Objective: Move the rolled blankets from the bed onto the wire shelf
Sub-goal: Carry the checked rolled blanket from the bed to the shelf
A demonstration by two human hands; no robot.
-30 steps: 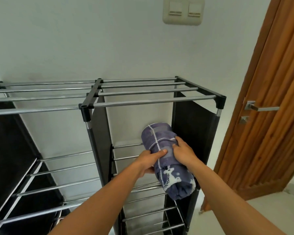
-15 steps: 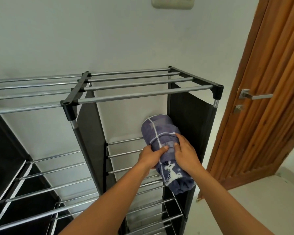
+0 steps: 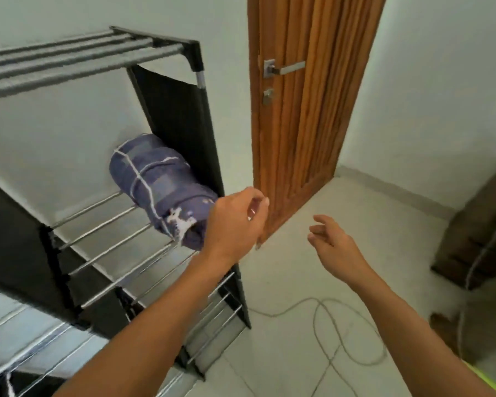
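Observation:
A rolled purple blanket [image 3: 158, 187] with white lines lies on the metal bars of the wire shelf [image 3: 103, 224], against its black right side panel. My left hand [image 3: 235, 222] hovers just in front of the roll's near end, fingers loosely curled, holding nothing. Over the floor to the right of the shelf, my right hand [image 3: 332, 245] is open with fingers apart. No bed or other blanket is in view.
A wooden door [image 3: 307, 116] with a metal handle [image 3: 284, 68] stands just right of the shelf. A grey cable [image 3: 327, 333] loops across the tiled floor. A dark wooden piece of furniture [image 3: 481, 236] sits at the far right.
Both hands have let go of the blanket and pulled back to the right. The roll now rests on the shelf bars. The view has swung right towards the door.

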